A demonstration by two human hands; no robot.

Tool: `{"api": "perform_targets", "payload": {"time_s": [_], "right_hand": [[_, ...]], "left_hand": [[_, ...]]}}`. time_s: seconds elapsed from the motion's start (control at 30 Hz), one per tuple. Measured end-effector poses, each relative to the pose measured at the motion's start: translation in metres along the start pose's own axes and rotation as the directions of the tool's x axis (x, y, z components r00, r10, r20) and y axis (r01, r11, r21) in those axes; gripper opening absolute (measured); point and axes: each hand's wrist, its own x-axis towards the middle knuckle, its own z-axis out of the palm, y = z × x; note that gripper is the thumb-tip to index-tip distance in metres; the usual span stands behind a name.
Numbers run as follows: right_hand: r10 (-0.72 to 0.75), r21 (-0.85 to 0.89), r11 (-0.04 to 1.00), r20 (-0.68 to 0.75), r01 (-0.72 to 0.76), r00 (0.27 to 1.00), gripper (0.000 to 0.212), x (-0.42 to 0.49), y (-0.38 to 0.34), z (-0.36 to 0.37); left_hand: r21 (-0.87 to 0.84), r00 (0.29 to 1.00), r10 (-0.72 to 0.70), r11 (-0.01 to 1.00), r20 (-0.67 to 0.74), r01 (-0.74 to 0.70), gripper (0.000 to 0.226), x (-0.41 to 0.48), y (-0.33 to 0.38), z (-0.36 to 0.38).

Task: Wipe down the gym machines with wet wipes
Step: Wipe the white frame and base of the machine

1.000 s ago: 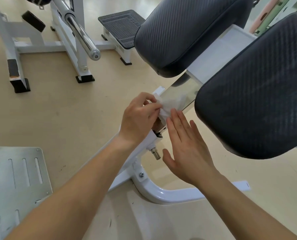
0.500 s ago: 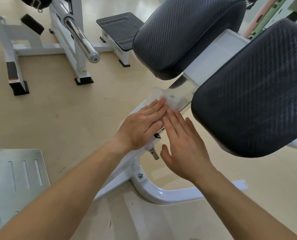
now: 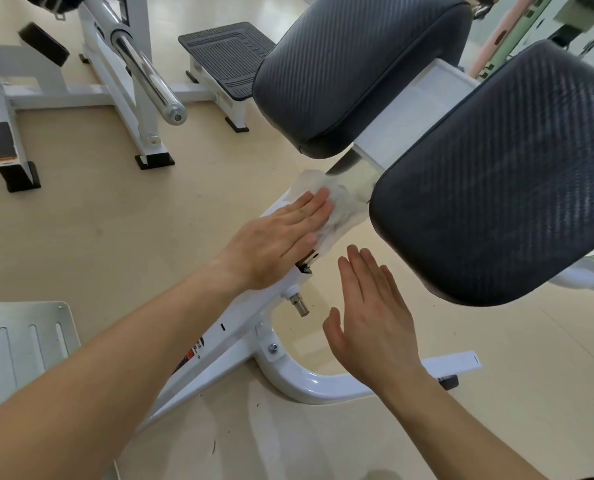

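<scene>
Head view: left hand [image 3: 274, 240] lies flat on the white beam [image 3: 240, 317], fingers [image 3: 309, 206] straight and together, gripping nothing, just pressing down on the wipe [image 3: 340, 209]. Wipe is white, crumpled, spread over the beam's upper end, partly under the left fingertips and sticking out beyond and to the right of them. Its far edge sits just under the gap between the two dark pads. Left pad [image 3: 357, 64] is up beyond the fingertips, right pad [image 3: 496, 174] just to the right of them, edge close to the wipe. Right hand [image 3: 371, 317] is released too, fingers straight and close together, thumb out, palm turned left. It hangs in the air below the wipe and to the right of the beam, apart from both. Metal pin [image 3: 297, 303] sticks out of the beam between the two hands, near the right thumb. Curved white base leg [image 3: 309, 382] runs along the floor under the right wrist. Well off to the left of the left fingers: chrome bar [image 3: 146, 74] on a white rack, black step [image 3: 226, 53], grey slotted plate [image 3: 18, 341] at lower left by the left forearm.
</scene>
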Motion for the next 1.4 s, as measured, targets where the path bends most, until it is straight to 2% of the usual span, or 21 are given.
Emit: {"api": "perform_targets", "payload": {"time_s": [0.2, 0.33, 0.43, 0.6, 0.77, 0.93, 1.1, 1.27, 1.33, 1.4], "right_hand": [[0.000, 0.003, 1.000, -0.030, 0.000, 1.000, 0.069, -0.004, 0.007, 0.003], [0.001, 0.018, 1.000, -0.053, 0.000, 0.999, 0.067, -0.008, 0.006, 0.011], [-0.048, 0.068, 0.996, -0.095, 0.054, 0.994, 0.065, -0.014, -0.006, 0.022], [-0.093, 0.204, 0.970, -0.196, 0.133, 0.976, 0.058, -0.015, -0.026, 0.026], [-0.161, 0.184, 0.962, -0.217, 0.203, 0.963, 0.061, -0.004, -0.029, 0.022], [-0.395, -0.023, 0.919, -0.031, 0.394, 0.918, 0.072, 0.013, -0.024, 0.029], [-0.404, -0.130, 0.906, 0.010, 0.402, 0.915, 0.068, 0.031, -0.015, 0.033], [-0.402, -0.177, 0.900, 0.013, 0.398, 0.916, 0.066, 0.048, -0.026, 0.034], [-0.377, -0.186, 0.911, -0.010, 0.368, 0.926, 0.066, 0.051, -0.032, 0.035], [-0.364, -0.176, 0.918, -0.023, 0.355, 0.931, 0.067, 0.046, -0.036, 0.037]], "left_hand": [[0.097, 0.986, 0.082, 0.993, -0.143, -0.068, 0.050, 0.053, 0.028, -0.012], [0.015, 0.977, -0.043, 0.999, -0.210, 0.047, 0.050, 0.017, 0.018, 0.004], [0.009, 0.956, -0.101, 0.994, -0.276, 0.108, 0.048, -0.025, 0.011, 0.017], [-0.014, 0.885, -0.143, 0.988, -0.444, 0.152, 0.032, -0.050, 0.014, 0.037], [0.049, 0.786, -0.179, 0.965, -0.592, 0.256, 0.025, -0.084, 0.026, 0.065], [-0.068, 0.719, -0.306, 0.938, -0.624, 0.341, 0.024, -0.096, 0.042, 0.077], [-0.208, 0.615, -0.448, 0.882, -0.648, 0.423, 0.018, -0.082, 0.027, 0.059], [-0.286, 0.621, -0.548, 0.831, -0.560, 0.476, 0.016, -0.070, 0.012, 0.052], [-0.299, 0.614, -0.576, 0.813, -0.539, 0.500, 0.027, -0.064, 0.010, 0.048], [-0.232, 0.642, -0.539, 0.833, -0.545, 0.502, 0.034, -0.064, 0.011, 0.051]]}}
